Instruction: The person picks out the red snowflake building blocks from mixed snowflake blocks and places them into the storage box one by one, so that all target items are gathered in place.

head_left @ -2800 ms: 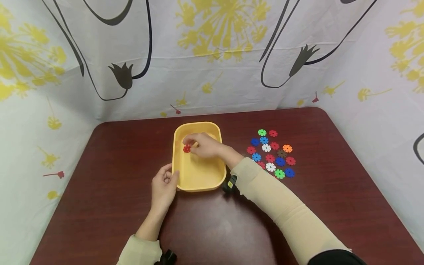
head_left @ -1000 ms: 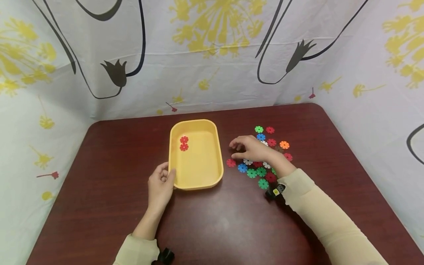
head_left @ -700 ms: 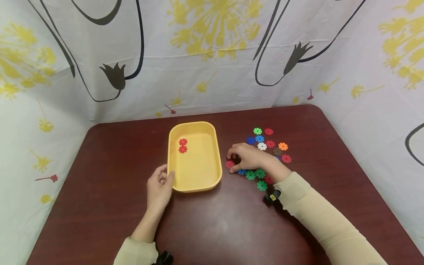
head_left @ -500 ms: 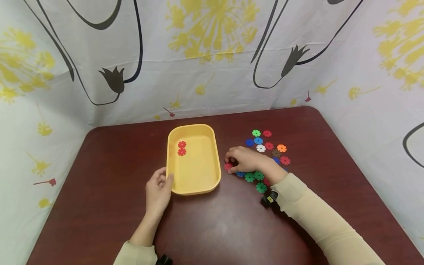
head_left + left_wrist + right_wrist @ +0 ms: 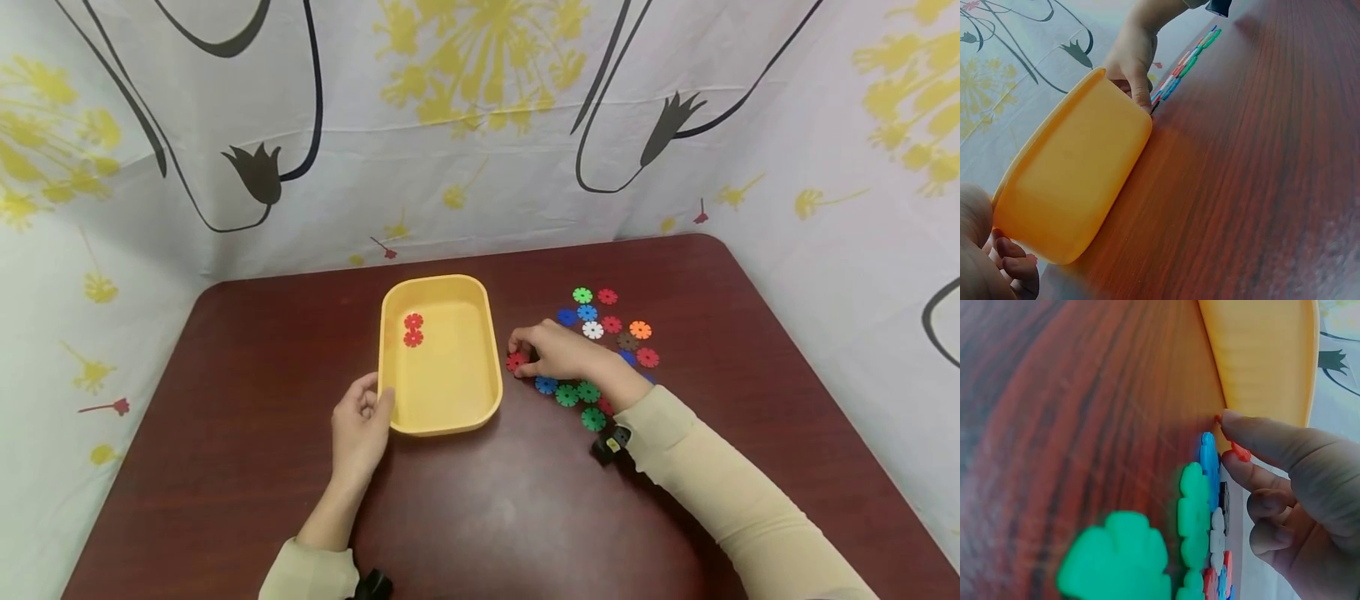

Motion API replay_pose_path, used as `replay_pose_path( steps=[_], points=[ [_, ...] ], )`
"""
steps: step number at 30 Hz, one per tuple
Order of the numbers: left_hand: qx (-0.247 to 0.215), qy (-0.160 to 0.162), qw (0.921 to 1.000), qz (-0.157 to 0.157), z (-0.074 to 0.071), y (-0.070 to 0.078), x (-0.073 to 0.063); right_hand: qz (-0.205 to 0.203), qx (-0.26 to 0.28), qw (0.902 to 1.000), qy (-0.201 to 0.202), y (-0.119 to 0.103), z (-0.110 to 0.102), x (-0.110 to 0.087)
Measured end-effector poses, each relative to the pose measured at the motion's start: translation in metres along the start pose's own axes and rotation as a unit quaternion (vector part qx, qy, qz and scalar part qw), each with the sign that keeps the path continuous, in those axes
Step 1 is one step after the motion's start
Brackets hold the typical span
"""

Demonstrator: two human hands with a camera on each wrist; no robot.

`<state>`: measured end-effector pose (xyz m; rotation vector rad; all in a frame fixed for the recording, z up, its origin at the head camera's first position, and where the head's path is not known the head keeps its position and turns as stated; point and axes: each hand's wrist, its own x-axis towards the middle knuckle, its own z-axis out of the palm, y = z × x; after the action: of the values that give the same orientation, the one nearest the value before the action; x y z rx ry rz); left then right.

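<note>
In the head view my right hand (image 5: 555, 350) pinches a red flower-shaped disc (image 5: 516, 361) between thumb and fingers, just right of the yellow tray (image 5: 450, 387). The right wrist view shows the red disc's edge (image 5: 1240, 452) between thumb and fingertip, close to the tray's wall. My left hand (image 5: 360, 433) grips the tray's near left corner, thumb over the rim and fingers curled outside. Two red discs (image 5: 413, 329) lie together on the tray floor near its left wall. Part of the pile is hidden under my right hand.
Several flower-shaped discs lie flat right of the tray, among them green (image 5: 593, 419), blue (image 5: 546, 385), white (image 5: 592, 330), orange (image 5: 641, 330) and brown (image 5: 627, 341) ones. They stand on a dark reddish wooden table (image 5: 465, 517) with a patterned cloth (image 5: 450, 150) behind.
My right hand has left the tray, where two red discs now lie, and moved right to the pile. It has taken hold of another red disc. The left hand still grips the tray.
</note>
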<state>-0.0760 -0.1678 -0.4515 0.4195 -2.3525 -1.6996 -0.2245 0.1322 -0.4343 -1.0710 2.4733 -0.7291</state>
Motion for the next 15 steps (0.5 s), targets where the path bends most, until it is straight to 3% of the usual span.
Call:
replay_pose_path(
  steps=[9,15],
  points=[
    [-0.012,0.004,0.9998,0.017,0.0004,0.0006,0.0016,-0.021,-0.001,0.9998,-0.002,0.0027,0.0019,0.0021],
    [0.012,0.018,0.9997,0.006,0.0047,0.001,0.0008,-0.016,-0.014,0.9996,0.019,0.0047,0.0008,0.0025]
  ],
)
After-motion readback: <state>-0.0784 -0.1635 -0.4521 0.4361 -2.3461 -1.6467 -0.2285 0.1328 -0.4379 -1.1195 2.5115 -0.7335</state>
